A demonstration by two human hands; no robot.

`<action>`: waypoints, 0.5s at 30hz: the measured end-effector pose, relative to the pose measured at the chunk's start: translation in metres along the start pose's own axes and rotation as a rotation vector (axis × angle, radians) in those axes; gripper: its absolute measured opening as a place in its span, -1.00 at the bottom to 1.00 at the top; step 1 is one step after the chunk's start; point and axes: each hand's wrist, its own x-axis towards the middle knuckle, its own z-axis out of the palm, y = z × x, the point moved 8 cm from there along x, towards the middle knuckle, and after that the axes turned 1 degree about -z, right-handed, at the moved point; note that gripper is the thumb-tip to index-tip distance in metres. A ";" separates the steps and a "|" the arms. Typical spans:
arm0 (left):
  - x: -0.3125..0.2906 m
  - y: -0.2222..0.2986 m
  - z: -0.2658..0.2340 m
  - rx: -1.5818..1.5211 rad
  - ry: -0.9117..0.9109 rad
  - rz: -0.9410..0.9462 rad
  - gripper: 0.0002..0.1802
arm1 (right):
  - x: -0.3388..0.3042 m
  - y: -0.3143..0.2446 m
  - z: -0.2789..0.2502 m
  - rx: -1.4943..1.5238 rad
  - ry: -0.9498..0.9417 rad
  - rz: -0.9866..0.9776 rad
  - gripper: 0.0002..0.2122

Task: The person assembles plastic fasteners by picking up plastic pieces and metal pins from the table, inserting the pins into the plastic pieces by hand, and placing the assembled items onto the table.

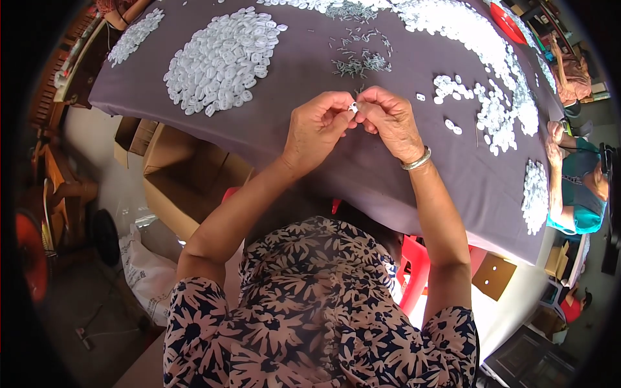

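Note:
Above the near part of the table, my left hand and my right hand meet fingertip to fingertip. Pinched between them is a small white plastic piece, mostly covered by my fingers. Whether a screw is also in my fingers is too small to tell. Just beyond my hands lies a loose heap of small grey screws. To the left is a big mound of white oval pieces with holes. A few loose white pieces lie right of my right hand.
More white pieces sweep along the table's far and right sides, with a red tray among them. Open cardboard boxes stand at the left below the dark tablecloth. Other people sit at the right, one in a teal top.

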 end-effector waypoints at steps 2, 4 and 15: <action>0.000 0.002 -0.001 0.007 0.007 0.027 -0.89 | -0.001 -0.002 -0.001 -0.066 0.037 0.007 -0.92; 0.001 0.003 0.000 0.006 -0.007 0.015 -0.88 | -0.002 -0.003 -0.001 -0.081 0.046 -0.005 -0.93; 0.002 0.003 -0.005 -0.029 -0.013 0.033 -0.89 | -0.004 -0.005 0.001 -0.136 0.045 -0.047 -0.95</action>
